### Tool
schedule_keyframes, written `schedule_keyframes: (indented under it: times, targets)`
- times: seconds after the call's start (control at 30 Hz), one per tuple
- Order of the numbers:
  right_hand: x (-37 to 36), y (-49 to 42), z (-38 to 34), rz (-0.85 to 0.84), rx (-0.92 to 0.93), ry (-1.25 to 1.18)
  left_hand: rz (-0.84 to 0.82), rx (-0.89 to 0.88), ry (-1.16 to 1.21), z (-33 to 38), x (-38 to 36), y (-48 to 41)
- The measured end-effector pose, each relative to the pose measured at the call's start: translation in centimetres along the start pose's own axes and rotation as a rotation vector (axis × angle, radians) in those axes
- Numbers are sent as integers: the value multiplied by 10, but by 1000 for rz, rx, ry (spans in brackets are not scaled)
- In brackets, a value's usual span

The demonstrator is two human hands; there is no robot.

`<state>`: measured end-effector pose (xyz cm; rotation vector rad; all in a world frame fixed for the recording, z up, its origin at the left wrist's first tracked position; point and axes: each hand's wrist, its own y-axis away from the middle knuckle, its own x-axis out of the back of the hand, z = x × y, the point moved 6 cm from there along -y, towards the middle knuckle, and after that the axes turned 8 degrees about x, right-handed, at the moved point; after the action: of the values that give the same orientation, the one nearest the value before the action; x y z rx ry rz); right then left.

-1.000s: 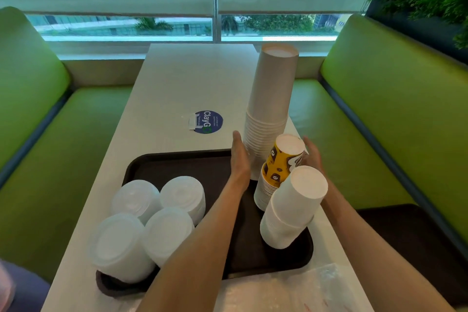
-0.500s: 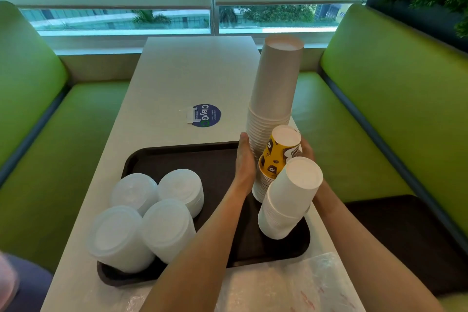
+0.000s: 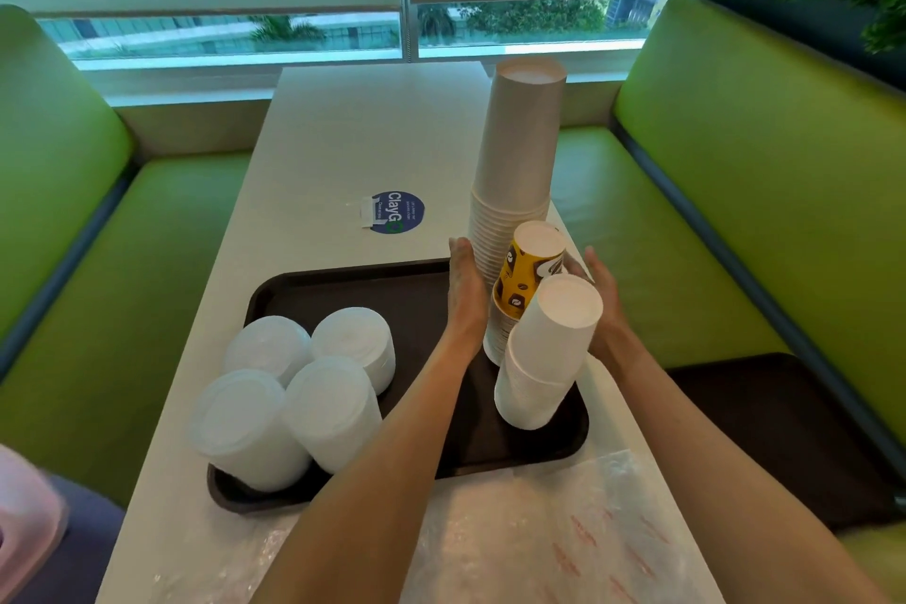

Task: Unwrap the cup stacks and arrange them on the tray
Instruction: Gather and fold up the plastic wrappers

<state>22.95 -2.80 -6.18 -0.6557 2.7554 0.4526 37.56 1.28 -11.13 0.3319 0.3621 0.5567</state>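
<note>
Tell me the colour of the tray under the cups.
The tray is dark brown, per the head view.

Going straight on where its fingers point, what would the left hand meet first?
Probably nothing: the left hand points past the tall pale paper cup stack, over bare white table; depth unclear.

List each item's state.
Tray, flat on table.
Tall cup stack, upright, unwrapped.
Yellow cup stack, unwrapped, on tray.
White cup stack, unwrapped, on tray.
Four left stacks, upright on tray.
Plastic wrap, empty, flat on table.
Left hand, open, against tall stack.
Right hand, open, beside yellow stack.
</note>
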Motion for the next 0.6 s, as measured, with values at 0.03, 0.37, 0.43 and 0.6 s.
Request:
schedule_keyframes:
  times: [0.03, 0.37, 0.43, 0.6]
  targets:
    - [7, 0, 2, 22, -7, -26, 19, 14, -31, 15, -3, 25]
    - [48, 104, -7, 521, 155, -2, 200, -238, -92, 44, 22, 173]
    - [49, 127, 3, 582, 171, -5, 177, -222, -140, 26, 26, 196]
    - [43, 174, 37, 629, 196, 54, 172, -145, -239, -28, 43, 245]
